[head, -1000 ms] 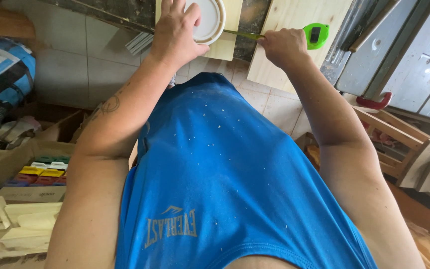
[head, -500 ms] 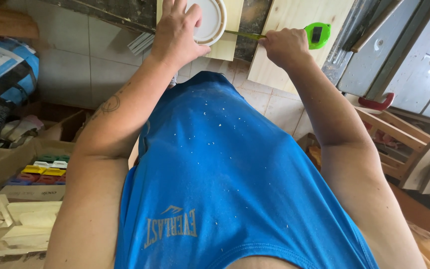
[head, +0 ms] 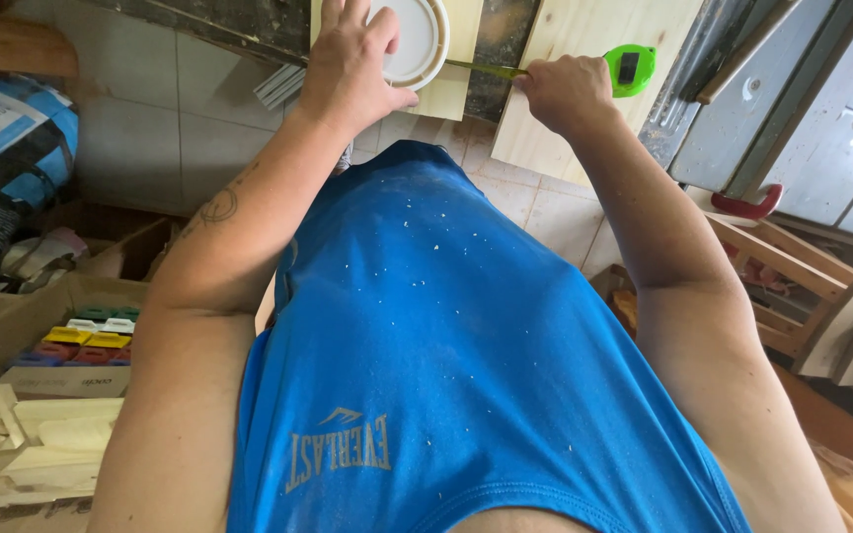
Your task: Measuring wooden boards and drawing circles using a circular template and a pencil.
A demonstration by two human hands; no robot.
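L hand [head: 352, 61]: fingers [head: 384, 30] spread flat on a round white lid [head: 417, 39], pressing it down on a pale wood board [head: 456, 59], not curled round anything. The lid sits at the top of view, partly under the palm, its right rim showing.

R hand [head: 567, 91]: closed in a fist, gripping what looks like the tape blade [head: 486, 68], a thin yellow strip running from the fist toward the lid's rim. The green tape measure [head: 630, 69] body lies just beside the knuckles on a second, wider pale board [head: 594, 39]. Can't tell whether the blade's hook end touches the lid or passes under it.

Step in hand, by my read: measuring or marking off at the lid w/ the tape pulled taut between both hands. Next move likely calls for the L hand holding the lid dead steady while the R hand keeps the blade straight and flat; any slack or slip throws the reading off.

Outward: dark gap between the two boards, tiled floor [head: 150, 128] below. Blue sleeveless shirt [head: 446, 326] flecked w/ sawdust fills the middle. At L, a cardboard box [head: 12, 341] w/ coloured blocks [head: 81, 336], a blue-and-white sack [head: 12, 148]. At R, grey panels [head: 821, 109], a red handle [head: 747, 207], wooden frames [head: 802, 286].
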